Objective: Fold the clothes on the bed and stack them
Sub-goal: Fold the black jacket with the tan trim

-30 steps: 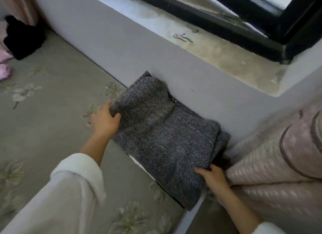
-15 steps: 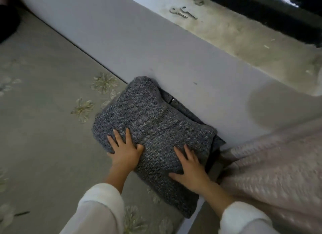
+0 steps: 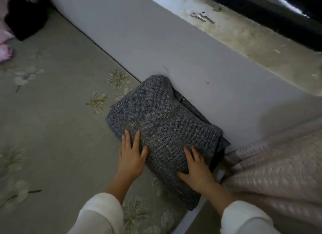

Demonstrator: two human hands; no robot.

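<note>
Now that your left hand (image 3: 132, 157) and right hand (image 3: 197, 171) have let go of its edges and lie spread flat on the folded grey knit (image 3: 162, 125), against the wall (image 3: 174, 59) at 12 o'clock, this fold looks finished; the black garment (image 3: 24, 19) at 10 o'clock remains.

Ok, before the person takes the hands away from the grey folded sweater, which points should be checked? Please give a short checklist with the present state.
1. Both hands flat on the grey sweater: ok, left hand and right hand press its near part.
2. Fold looks compact: ok, though the near corner hangs past the bed edge.
3. Pile below lines up: cannot tell, only a dark layer shows at the wall side.
4. Sweater clear of the pink quilt: ok, a small gap shows.
5. More clothes left to fold: ok, a black garment and a pink garment lie at the far left.
</note>
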